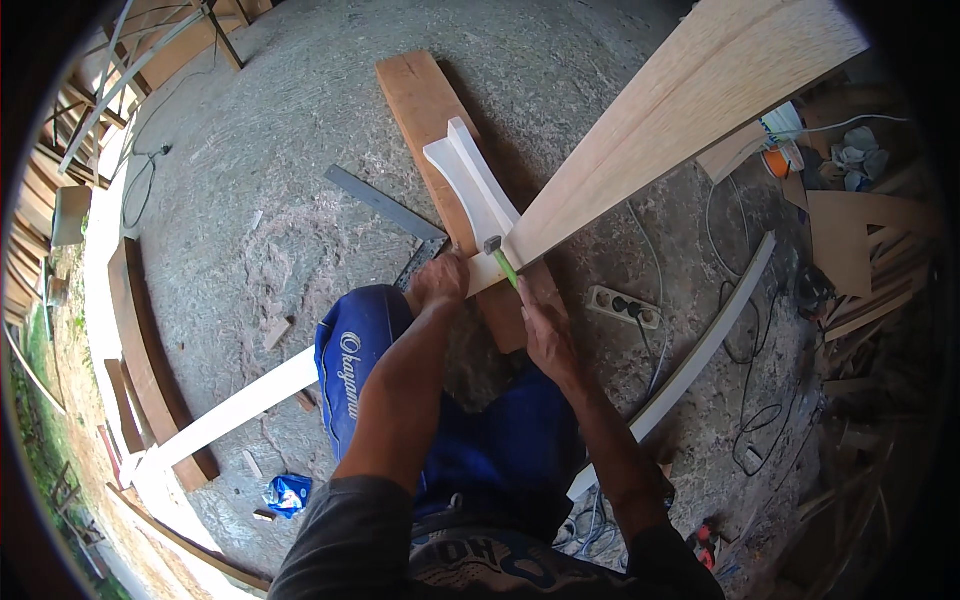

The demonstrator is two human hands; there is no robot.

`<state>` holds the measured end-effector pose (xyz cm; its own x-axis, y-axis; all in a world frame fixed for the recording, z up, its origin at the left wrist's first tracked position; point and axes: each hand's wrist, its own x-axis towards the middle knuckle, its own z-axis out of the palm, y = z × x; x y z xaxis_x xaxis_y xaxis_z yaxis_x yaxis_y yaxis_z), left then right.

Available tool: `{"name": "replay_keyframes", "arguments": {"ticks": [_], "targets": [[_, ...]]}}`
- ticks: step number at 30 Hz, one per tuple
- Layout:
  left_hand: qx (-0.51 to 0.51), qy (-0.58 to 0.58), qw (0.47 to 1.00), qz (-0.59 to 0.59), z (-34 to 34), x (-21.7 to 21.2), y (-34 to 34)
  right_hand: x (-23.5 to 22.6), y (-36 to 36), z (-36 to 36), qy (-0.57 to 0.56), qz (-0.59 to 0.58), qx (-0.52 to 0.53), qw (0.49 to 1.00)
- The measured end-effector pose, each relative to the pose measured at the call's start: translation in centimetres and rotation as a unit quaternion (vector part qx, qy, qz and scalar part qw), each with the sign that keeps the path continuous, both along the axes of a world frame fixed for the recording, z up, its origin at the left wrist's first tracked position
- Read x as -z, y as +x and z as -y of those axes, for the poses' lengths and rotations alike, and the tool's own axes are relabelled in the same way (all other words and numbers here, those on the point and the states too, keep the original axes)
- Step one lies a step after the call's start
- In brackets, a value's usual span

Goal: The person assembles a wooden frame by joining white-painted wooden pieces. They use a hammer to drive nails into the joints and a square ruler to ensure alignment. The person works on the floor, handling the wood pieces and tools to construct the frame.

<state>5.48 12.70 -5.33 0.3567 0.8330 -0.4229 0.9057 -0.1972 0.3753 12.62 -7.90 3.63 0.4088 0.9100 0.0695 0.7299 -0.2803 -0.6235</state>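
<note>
My right hand (pixel 546 335) is closed around the green handle of a small hammer (pixel 507 266). The hammer's dark head is over the pale wood where a long, wide board (pixel 690 110) meets a white-painted, curved wooden piece (pixel 465 180). Beneath this joint lies a thick brown plank (pixel 415 90) on the floor. Beside the hammer head, my left hand (pixel 440 280) has its fingers curled at the pale wood's left end. What is between those fingers is hidden. A dark metal square (pixel 375 197) lies with one end by my left hand.
A power strip (pixel 624 306) and loose cables lie to the right, near a long pale curved strip (pixel 710 338). At left are a brown curved timber (pixel 148 350), a white beam (pixel 245 402) and a blue packet (pixel 288 494). Wood scraps (pixel 880 290) pile up at far right.
</note>
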Motion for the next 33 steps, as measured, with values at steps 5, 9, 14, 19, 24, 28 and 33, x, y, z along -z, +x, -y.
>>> {"name": "replay_keyframes", "arguments": {"ticks": [5, 9, 14, 19, 24, 28, 33], "targets": [[0.003, -0.013, 1.0, -0.008, 0.2, -0.6, 0.0, -0.9, 0.2, -0.4, 0.054, 0.053, -0.023, 0.997], [-0.001, -0.017, 1.0, 0.005, 0.1, -0.3, -0.2, -1.5, 0.8, -0.1, 0.069, 0.066, -0.082, 0.992], [-0.006, -0.015, 0.999, 0.033, 0.0, -0.5, -0.5, -0.1, 1.1, -0.7, -0.055, 0.09, -0.067, 0.992], [0.049, -0.021, 0.998, 0.037, 0.3, -1.7, -0.8, 0.7, 1.3, -0.8, 0.012, 0.086, -0.029, 0.996], [0.104, -0.028, 0.992, 0.067, 0.4, -2.0, -1.3, 1.2, 1.0, -0.4, 0.057, 0.086, -0.014, 0.995], [0.116, -0.047, 0.99, 0.071, 0.0, -1.2, -1.0, 2.0, 0.9, 0.2, 0.04, 0.061, 0.005, 0.997], [0.115, -0.032, 0.991, 0.053, 0.0, -0.8, -0.9, 2.8, 0.9, 0.3, 0.038, 0.059, 0.02, 0.997]]}}
